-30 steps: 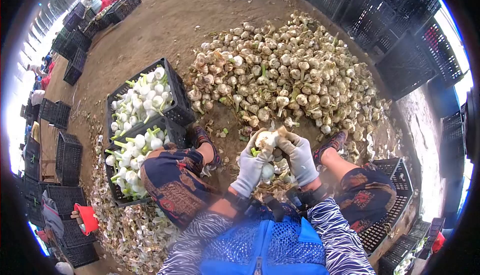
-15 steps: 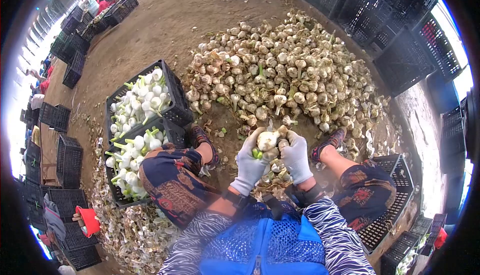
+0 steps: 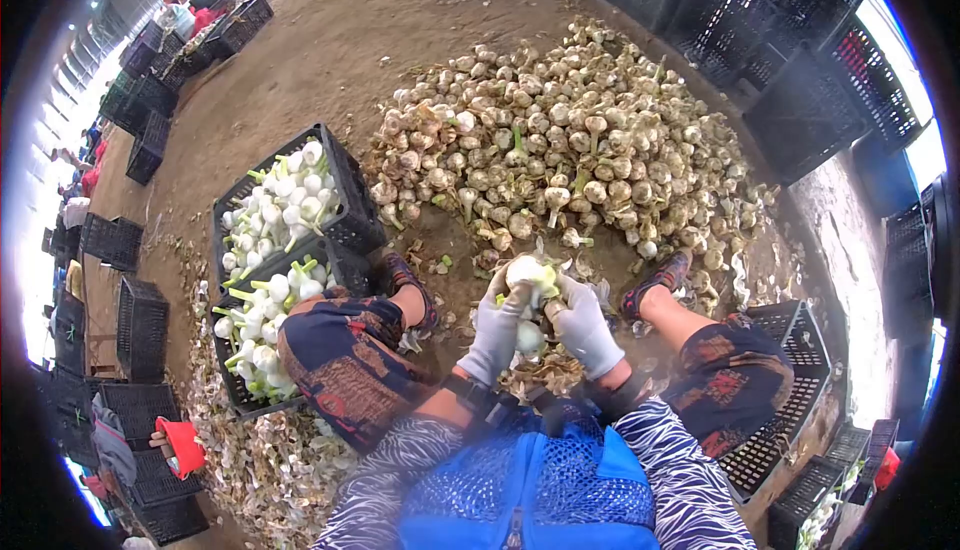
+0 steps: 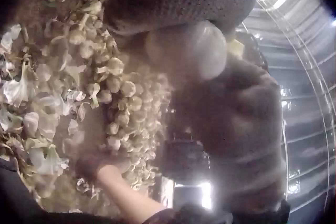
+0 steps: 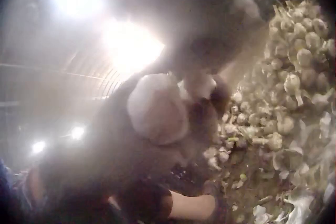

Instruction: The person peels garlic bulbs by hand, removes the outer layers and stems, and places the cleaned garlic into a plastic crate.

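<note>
A white garlic bulb [image 3: 526, 272] with green at its neck is held up between my two gloved hands, above the ground between the knees. My left hand [image 3: 494, 330] grips it from the left. The right hand [image 3: 586, 326] holds it from the other side, thumb and fingers at the green neck. Both wrist views show the pale bulb [image 4: 191, 50] between blurred gloves. Below the hands, another whitish bulb [image 3: 530, 338] shows in the gap between the wrists. A large heap of unpeeled garlic [image 3: 600, 150] lies in front.
Two black crates stand on the left, a far one [image 3: 350, 195] and a near one [image 3: 222, 355], filled with clean white bulbs. Peelings [image 3: 260, 465] cover the ground at lower left. Another black crate [image 3: 815, 365] sits by the right knee. Stacked crates [image 3: 805, 115] line the right.
The bulb has gone from brownish, papery skin to bare white and green. It has turned in my hands, its green neck now toward the right hand. The hands stay near the same place.
</note>
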